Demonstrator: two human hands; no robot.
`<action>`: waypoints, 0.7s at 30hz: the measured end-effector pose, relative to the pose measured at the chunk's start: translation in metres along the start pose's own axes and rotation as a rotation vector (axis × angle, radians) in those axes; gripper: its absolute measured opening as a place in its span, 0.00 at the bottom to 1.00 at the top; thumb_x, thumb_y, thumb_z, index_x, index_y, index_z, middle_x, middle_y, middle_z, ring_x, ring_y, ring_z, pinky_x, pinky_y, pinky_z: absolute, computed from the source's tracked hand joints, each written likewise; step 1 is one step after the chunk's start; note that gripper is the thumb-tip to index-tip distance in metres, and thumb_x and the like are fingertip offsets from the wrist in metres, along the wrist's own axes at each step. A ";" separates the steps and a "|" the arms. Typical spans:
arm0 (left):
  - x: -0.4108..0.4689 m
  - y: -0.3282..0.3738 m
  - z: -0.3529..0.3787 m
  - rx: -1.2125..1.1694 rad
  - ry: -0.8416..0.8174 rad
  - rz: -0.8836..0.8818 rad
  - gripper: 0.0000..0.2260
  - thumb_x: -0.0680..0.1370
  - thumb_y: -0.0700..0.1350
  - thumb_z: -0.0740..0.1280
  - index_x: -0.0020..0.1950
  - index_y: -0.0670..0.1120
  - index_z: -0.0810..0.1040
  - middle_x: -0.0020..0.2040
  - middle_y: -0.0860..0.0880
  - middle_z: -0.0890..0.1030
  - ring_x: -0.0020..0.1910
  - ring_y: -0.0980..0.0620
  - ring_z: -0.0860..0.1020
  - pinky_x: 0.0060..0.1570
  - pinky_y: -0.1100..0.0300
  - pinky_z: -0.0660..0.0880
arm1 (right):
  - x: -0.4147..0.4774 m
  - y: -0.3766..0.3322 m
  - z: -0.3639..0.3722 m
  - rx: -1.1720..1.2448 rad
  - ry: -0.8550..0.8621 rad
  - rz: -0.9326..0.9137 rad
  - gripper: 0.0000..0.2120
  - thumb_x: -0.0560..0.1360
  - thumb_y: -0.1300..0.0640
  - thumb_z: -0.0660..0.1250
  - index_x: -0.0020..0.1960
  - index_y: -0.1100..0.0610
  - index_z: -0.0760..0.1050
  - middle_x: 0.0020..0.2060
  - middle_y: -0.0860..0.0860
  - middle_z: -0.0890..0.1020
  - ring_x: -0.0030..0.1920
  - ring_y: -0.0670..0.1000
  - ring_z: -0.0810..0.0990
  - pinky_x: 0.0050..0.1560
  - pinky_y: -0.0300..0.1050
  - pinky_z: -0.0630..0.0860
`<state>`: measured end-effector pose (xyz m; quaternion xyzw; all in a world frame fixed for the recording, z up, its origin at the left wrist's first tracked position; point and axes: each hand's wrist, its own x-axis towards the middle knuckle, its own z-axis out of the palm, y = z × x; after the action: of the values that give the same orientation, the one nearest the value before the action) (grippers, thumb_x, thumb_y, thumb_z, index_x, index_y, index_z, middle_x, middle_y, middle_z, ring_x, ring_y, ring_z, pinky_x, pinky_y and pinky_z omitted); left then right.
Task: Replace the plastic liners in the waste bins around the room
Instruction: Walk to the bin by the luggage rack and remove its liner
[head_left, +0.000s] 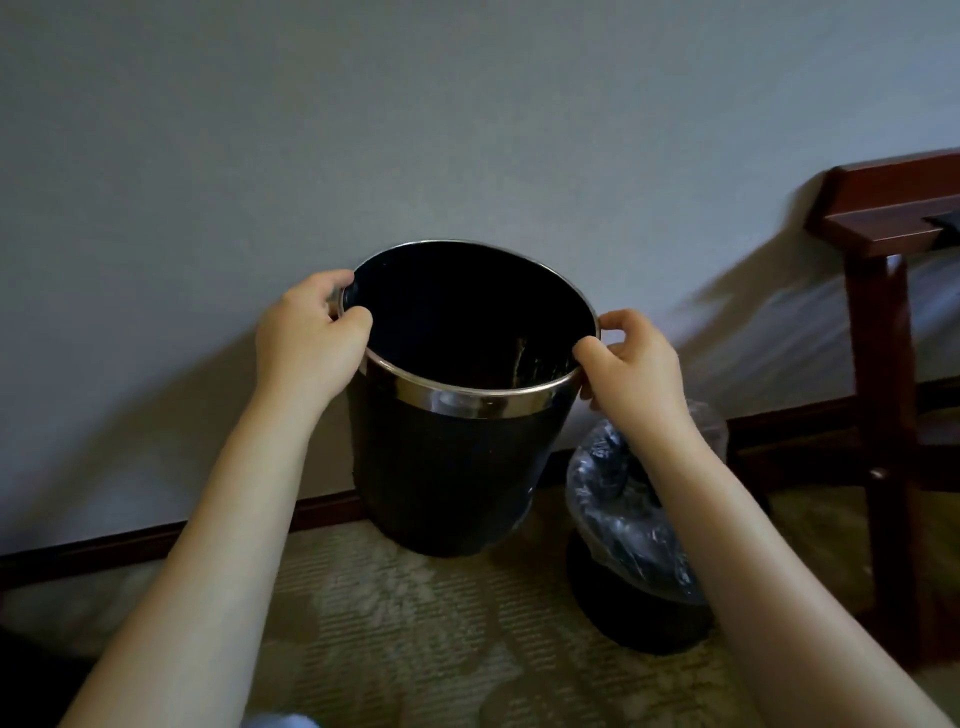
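Bin (452, 467), unlined, stands near-vertical by the wall (467, 130), dead ahead of us: we note left hand (306, 343) and right hand (634, 369) clasping opposite sides of its metal rim (483, 402), equally near, a lined bin (639, 525) just right.

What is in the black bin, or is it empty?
Empty: the black bin shows only a bare dark inside, with no plastic over its silver rim.

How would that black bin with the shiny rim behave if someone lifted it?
Probably stiff: the black bin keeps its round shape where the left hand and right hand pinch its metal rim. Likely light, since it looks empty inside. Its narrower base could make it tippy when pushed.
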<state>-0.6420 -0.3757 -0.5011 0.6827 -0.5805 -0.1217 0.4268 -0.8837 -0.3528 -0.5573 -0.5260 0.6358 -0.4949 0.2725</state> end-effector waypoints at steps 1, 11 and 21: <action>0.004 -0.008 -0.002 0.012 -0.018 -0.027 0.20 0.73 0.40 0.63 0.64 0.51 0.77 0.40 0.51 0.78 0.47 0.48 0.76 0.52 0.56 0.72 | 0.000 0.001 0.008 -0.009 -0.030 0.004 0.15 0.76 0.56 0.62 0.62 0.56 0.71 0.34 0.59 0.83 0.38 0.58 0.82 0.47 0.60 0.80; 0.012 -0.127 0.032 0.207 -0.379 -0.294 0.22 0.72 0.33 0.62 0.65 0.42 0.75 0.61 0.42 0.77 0.61 0.43 0.74 0.56 0.56 0.69 | 0.015 0.050 0.094 -0.405 -0.324 0.089 0.13 0.75 0.53 0.62 0.54 0.61 0.70 0.38 0.57 0.82 0.42 0.60 0.81 0.47 0.52 0.78; -0.018 -0.228 0.035 0.347 -0.660 -0.364 0.39 0.76 0.33 0.61 0.79 0.52 0.42 0.71 0.41 0.68 0.49 0.46 0.78 0.41 0.57 0.75 | -0.042 0.096 0.174 -0.467 -0.533 0.162 0.16 0.76 0.55 0.65 0.56 0.61 0.62 0.48 0.58 0.79 0.45 0.60 0.81 0.38 0.44 0.71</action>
<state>-0.5134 -0.3843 -0.6937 0.7603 -0.5680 -0.3078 0.0679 -0.7587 -0.3774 -0.7154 -0.6326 0.6778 -0.1585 0.3395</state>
